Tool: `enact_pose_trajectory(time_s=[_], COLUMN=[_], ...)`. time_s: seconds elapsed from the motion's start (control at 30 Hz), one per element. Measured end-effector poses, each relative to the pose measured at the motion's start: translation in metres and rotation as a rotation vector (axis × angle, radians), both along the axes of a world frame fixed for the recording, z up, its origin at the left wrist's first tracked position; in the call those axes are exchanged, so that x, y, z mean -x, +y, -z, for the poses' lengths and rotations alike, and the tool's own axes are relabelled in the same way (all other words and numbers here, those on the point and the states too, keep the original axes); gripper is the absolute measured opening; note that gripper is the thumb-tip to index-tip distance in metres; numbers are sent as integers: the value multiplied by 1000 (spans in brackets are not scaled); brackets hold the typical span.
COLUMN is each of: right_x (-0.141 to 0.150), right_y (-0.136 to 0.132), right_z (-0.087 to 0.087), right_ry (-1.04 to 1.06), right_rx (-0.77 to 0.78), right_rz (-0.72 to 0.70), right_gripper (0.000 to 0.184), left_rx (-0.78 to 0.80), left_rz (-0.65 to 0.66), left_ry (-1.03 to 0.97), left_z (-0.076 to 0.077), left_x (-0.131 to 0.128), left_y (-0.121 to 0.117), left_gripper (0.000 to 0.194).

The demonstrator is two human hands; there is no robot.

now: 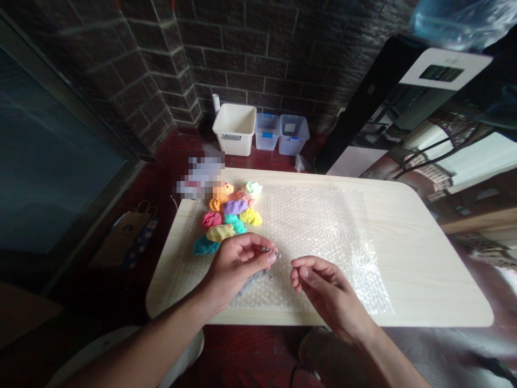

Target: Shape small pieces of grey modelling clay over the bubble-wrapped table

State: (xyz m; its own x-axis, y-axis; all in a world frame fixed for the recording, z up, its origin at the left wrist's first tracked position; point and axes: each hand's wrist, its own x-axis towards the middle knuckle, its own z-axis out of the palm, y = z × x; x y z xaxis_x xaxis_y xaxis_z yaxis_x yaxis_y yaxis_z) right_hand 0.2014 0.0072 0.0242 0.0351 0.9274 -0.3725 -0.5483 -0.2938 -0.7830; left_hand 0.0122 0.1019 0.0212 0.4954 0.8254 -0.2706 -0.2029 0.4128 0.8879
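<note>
My left hand (246,258) is raised over the bubble wrap (319,242), pinching a small grey piece of modelling clay (278,255) between thumb and fingertips. Just to the right, apart from it, my right hand (323,285) has its thumb and forefinger pressed together; anything between them is too small to make out. Under my left hand lies a larger grey lump (252,281), partly hidden. Several colored clay lumps sit beyond it, among them a yellow one (251,216), a purple one (235,207), a red one (212,220) and a dark teal one (205,246).
The bubble wrap covers much of the pale wooden table (420,253). A pixelated item (200,177) is at the far left corner. On the floor behind stand a cream bin (234,129) and two clear boxes (267,132); a paper bag (127,234) is at the left.
</note>
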Motion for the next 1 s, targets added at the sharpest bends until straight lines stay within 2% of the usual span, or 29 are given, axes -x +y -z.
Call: enact_pose_trajectory(time_s=[0.3, 0.5, 0.87, 1.0], right_x=[0, 2, -1, -2], right_y=[0, 0, 1, 2], right_z=[4, 4, 5, 3], right_ry=[-8, 14, 45, 29], right_rx=[11, -20, -62, -66], right_rz=[43, -1, 7, 24], right_gripper=[19, 19, 20, 14], left_rx=[51, 109, 107, 104], left_rz=[62, 56, 75, 81], left_ry=[-89, -135, -139, -132], left_z=[-2, -1, 2, 2], left_x=[-1, -2, -2, -2], left_y=[-3, -3, -3, -2], left_gripper=[16, 17, 17, 16])
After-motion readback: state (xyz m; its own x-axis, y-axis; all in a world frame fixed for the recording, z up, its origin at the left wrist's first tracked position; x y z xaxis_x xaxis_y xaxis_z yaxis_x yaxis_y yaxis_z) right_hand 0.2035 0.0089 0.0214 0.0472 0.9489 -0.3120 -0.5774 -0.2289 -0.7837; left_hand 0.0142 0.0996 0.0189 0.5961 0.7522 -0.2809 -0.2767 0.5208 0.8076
